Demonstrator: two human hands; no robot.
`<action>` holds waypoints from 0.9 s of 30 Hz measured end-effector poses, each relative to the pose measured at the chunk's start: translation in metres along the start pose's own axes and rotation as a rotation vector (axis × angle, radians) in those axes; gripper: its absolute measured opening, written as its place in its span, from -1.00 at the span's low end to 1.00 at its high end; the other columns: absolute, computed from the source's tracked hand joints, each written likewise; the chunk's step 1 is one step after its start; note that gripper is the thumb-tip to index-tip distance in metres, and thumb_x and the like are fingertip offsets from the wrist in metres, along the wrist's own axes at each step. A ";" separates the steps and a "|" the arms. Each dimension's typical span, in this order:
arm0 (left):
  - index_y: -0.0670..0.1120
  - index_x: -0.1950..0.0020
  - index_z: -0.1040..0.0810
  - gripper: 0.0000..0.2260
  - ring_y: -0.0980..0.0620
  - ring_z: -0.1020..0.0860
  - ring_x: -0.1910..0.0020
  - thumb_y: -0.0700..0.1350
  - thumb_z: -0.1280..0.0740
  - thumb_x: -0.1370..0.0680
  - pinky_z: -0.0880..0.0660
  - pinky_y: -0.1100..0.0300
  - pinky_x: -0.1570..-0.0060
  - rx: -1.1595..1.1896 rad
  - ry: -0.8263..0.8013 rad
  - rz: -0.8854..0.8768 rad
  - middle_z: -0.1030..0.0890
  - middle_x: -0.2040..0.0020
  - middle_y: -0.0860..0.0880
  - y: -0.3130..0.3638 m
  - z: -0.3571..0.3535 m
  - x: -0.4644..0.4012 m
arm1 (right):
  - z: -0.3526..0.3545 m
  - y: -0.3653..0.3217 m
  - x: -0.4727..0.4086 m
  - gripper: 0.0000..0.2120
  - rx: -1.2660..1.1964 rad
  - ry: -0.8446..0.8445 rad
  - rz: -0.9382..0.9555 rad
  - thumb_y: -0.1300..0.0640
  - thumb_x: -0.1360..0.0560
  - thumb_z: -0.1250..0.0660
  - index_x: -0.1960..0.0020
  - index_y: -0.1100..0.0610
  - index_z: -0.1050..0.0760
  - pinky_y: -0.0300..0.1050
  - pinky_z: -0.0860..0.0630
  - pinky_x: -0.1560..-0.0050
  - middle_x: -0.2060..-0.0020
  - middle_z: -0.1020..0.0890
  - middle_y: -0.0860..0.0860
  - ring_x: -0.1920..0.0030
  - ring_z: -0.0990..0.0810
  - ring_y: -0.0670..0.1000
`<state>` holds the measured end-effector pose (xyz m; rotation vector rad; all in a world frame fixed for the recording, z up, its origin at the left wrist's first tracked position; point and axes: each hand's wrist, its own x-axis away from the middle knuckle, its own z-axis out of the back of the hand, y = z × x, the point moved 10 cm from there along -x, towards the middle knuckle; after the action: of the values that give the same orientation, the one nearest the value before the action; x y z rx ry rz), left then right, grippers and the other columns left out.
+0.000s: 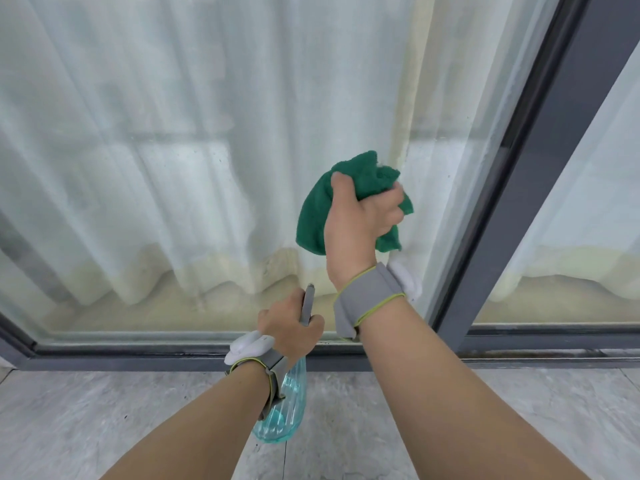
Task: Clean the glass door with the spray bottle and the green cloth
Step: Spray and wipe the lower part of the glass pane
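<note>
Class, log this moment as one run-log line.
right hand: grips green cloth at glass door | left hand: holds spray bottle

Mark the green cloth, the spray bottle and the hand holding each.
green cloth (313,216), head view, left fold.
spray bottle (287,407), head view, clear blue body.
right hand (360,216), head view, back of hand.
left hand (289,329), head view, knuckles.
</note>
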<state>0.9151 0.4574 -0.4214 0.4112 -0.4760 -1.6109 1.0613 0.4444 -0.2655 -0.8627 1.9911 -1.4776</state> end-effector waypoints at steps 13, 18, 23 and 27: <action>-0.04 0.06 -0.44 -0.72 -0.10 -0.58 0.22 0.08 -0.11 -0.37 -0.42 0.03 0.01 0.010 0.048 -0.066 -0.64 0.22 -0.05 -0.004 -0.004 -0.009 | 0.090 -0.035 -0.042 -0.37 0.449 0.497 0.587 0.02 -0.27 -0.31 -0.28 0.29 -0.42 -0.11 -0.22 -0.05 -0.05 -0.44 0.23 -0.04 -0.41 0.21; -0.05 0.07 -0.44 -0.71 -0.12 -0.58 0.22 0.08 -0.11 -0.36 -0.46 0.02 0.00 0.007 0.061 -0.068 -0.63 0.22 -0.07 -0.005 -0.006 -0.009 | 0.126 0.030 -0.044 -0.37 0.550 0.500 0.496 0.02 -0.25 -0.25 -0.26 0.29 -0.42 0.08 -0.36 -0.05 -0.05 -0.43 0.29 0.02 -0.43 0.24; -0.08 0.05 -0.47 -0.68 -0.11 -0.58 0.24 0.07 -0.10 -0.36 -0.49 -0.02 -0.02 -0.009 0.070 -0.068 -0.62 0.25 -0.06 -0.004 -0.012 -0.009 | 0.139 0.101 -0.043 -0.35 0.650 0.466 0.396 -0.03 -0.28 -0.23 -0.28 0.31 -0.38 0.16 -0.38 -0.04 -0.09 -0.41 0.36 0.00 -0.43 0.33; -0.07 0.07 -0.45 -0.72 -0.12 -0.56 0.27 0.06 -0.11 -0.37 -0.49 -0.02 0.00 -0.005 0.061 -0.095 -0.60 0.27 -0.07 -0.008 -0.016 -0.011 | 0.137 0.145 -0.033 -0.26 0.611 0.465 0.210 -0.10 -0.27 -0.15 -0.31 0.35 -0.36 0.22 -0.42 -0.07 -0.14 -0.40 0.37 -0.05 -0.43 0.35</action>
<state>0.9180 0.4675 -0.4395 0.4839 -0.4112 -1.6855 1.1548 0.4116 -0.4419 -0.0526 1.6722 -2.1180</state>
